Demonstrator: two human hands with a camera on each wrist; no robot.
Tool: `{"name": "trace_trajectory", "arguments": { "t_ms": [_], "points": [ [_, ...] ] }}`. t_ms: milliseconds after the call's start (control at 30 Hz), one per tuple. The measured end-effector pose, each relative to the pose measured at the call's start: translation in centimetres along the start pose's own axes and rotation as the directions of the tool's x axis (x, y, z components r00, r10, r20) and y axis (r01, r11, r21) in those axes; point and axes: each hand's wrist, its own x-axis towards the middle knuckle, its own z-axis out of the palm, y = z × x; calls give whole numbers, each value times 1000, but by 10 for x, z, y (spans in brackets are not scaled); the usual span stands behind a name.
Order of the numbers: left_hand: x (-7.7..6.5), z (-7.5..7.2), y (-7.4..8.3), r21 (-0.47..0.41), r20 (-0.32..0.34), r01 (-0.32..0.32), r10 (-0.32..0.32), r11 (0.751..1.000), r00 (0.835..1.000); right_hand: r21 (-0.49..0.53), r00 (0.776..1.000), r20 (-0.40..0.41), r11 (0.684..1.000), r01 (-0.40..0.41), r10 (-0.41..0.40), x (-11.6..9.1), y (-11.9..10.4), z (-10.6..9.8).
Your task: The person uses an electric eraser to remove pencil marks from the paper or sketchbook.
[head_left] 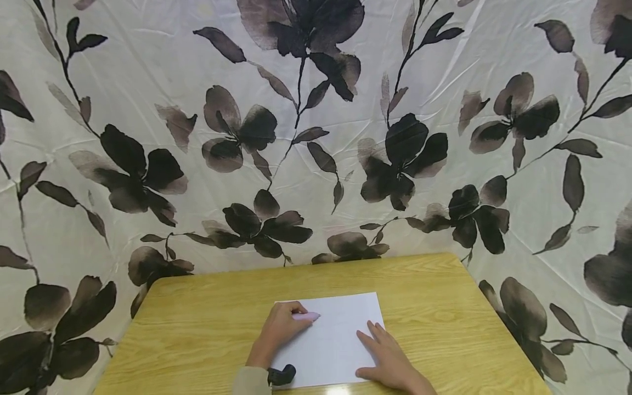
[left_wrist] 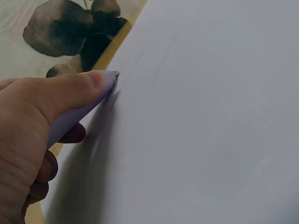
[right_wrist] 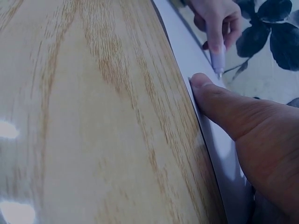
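Note:
A white sheet of paper (head_left: pixel 336 351) lies on the wooden table. My left hand (head_left: pixel 283 329) is over its upper left part, gripping a lavender utility knife (head_left: pixel 306 316) with the thumb along its body. The short metal tip points away from the hand and meets the paper near its edge in the left wrist view; a few thin, faint lines show beside it. With fingers spread, my right hand (head_left: pixel 387 356) rests on the sheet's right side. Its thumb (right_wrist: pixel 219 98) lies along the near edge of the paper in the right wrist view.
The yellowish wooden table (head_left: pixel 207 323) extends around the sheet on several sides. Behind and beside it hangs a white cloth (head_left: pixel 316 181) with dark flower prints. A black strap (head_left: pixel 282 375) sits at the left wrist, by a beige sleeve (head_left: pixel 250 381).

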Motion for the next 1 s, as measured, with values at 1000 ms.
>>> {"name": "trace_trajectory", "arguments": {
  "t_ms": [1000],
  "points": [
    [3, 3, 6, 27, 9, 28, -29, 999, 1000, -33, 1000, 4, 999, 11, -11, 0, 5, 1]
  ]
}}
